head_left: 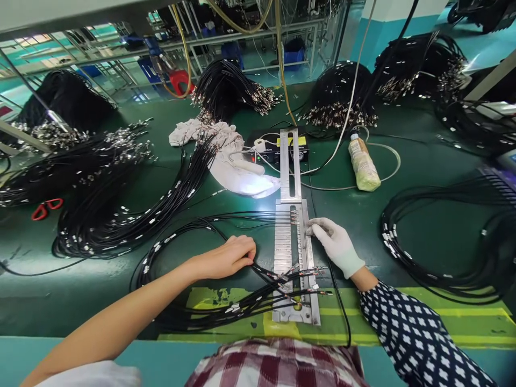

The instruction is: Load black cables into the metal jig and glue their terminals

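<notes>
A slotted metal fixture (282,244) lies lengthwise in front of me on the green bench. Several thin black cables (250,216) run across its upper part from the left, their metal ends side by side in the slots. My left hand (228,258) is bare and closed on a black cable (260,269) left of the fixture. Loose cable ends (310,271) cross over the fixture's lower part. At the fixture's right edge is my right hand (337,244), in a white glove with thumb and fingers brought together; whatever is between them is hidden.
Large bundles of black cables (161,209) lie on the left and others (341,88) at the back. A white glove (242,174), a black box (268,156) and a wrapped bottle (363,164) are beyond the fixture. Red-handled scissors (46,208) lie far left, coiled cables (397,242) at right.
</notes>
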A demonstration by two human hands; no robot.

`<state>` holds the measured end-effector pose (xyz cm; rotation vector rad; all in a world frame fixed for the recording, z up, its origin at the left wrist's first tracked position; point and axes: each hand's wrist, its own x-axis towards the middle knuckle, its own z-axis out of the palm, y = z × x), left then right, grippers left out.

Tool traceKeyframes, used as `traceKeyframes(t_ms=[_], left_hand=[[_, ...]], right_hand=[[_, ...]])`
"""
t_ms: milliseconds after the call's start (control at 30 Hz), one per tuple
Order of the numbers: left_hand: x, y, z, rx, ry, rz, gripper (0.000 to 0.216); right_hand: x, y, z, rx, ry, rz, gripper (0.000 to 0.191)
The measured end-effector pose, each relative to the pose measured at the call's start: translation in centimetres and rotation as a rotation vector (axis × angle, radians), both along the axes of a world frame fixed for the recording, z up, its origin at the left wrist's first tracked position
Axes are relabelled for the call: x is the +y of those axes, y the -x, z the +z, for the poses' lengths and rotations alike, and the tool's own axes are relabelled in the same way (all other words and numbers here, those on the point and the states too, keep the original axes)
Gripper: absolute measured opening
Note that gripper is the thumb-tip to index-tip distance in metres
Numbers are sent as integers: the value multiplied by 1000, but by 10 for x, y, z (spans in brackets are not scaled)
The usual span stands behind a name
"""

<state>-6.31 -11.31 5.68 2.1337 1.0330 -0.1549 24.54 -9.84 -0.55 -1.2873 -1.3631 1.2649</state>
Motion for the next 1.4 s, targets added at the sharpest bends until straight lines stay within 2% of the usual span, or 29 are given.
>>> traceKeyframes(t_ms=[133, 267, 333, 433, 533, 633, 700, 767, 900, 1000, 1033, 1100, 1167, 1267, 1300, 1400], left_hand=[[3, -3, 12, 77, 15, -59, 4], [9, -1, 14, 79, 146, -147, 8], [14, 1, 11, -8, 184, -66, 6], [20, 2, 3, -196, 174, 160, 12], [20, -5, -8, -266, 47, 300, 14], [16, -18, -19, -170, -194, 240, 15], [14, -24, -21, -116, -269, 186, 13], [13, -26, -20, -83, -229, 173, 4], [12, -23, -15, -45, -105, 137, 10], [11, -27, -17, -97, -154, 154, 5], [11, -29, -19, -124, -184, 156, 9], [11, -34, -21, -154, -218, 120, 16], [12, -38, -19, -110, -205, 62, 11], [13, -38, -14, -59, -133, 41, 36], [14, -38, -13, -87, -116, 55, 37], [19, -39, -15, -241, -138, 120, 16]], right_hand=[[-1, -1, 0, -13, 15, 7, 35], [-1, -1, -1, -24, 16, -1, 35], [-1, -1, -1, -35, 12, 1, 34], [-2, -1, -1, -49, 7, 8, 32], [-1, -1, -1, -59, 5, 10, 31], [-1, -1, -2, -62, 2, 11, 30], [-1, -2, -3, -68, -8, 12, 29], [0, -2, -3, -72, -17, 14, 28], [0, -3, -5, -58, -12, 16, 27], [-1, -3, -6, -64, -15, 24, 26], [-1, -4, -7, -69, -14, 28, 27], [-1, -4, -6, -80, -8, 33, 27], [-1, -4, -5, -88, -2, 30, 27], [0, -4, -4, -97, -4, 27, 26], [0, -3, -3, -100, -4, 27, 26], [0, -4, -3, -113, -1, 27, 26]])
